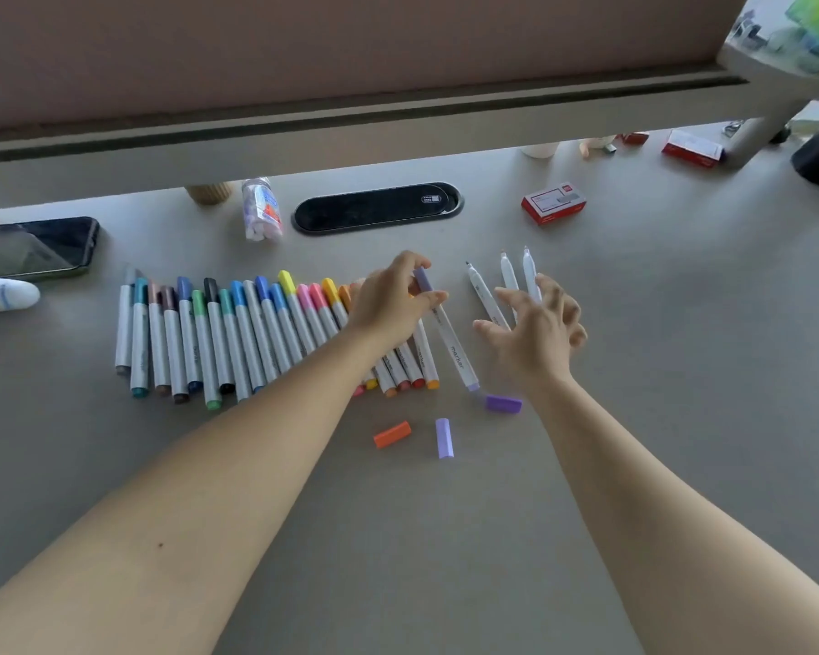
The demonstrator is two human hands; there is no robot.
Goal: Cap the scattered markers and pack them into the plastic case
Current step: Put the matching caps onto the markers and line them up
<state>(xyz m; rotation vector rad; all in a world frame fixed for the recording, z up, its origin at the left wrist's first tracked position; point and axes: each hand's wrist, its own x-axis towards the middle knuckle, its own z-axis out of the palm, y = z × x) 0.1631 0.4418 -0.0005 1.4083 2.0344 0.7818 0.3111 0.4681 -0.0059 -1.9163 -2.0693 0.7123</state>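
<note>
Your left hand (pixel 393 300) curls its fingers (pixel 429 297) round the purple-capped marker (pixel 448 340), cap away from you, barrel slanting back toward your right on the surface (pixel 682 323). Your right hand (pixel 535 333) hovers spread, empty, over three uncapped markers (pixel 483 295).

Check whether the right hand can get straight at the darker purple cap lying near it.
Probably yes: the right hand is open and empty, and the darker purple cap lies uncovered on the table beside its wrist.

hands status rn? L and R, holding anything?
Left hand: pinching the purple-capped marker near its cap end.
Right hand: open, fingers spread above the uncapped markers, holding nothing.
</note>
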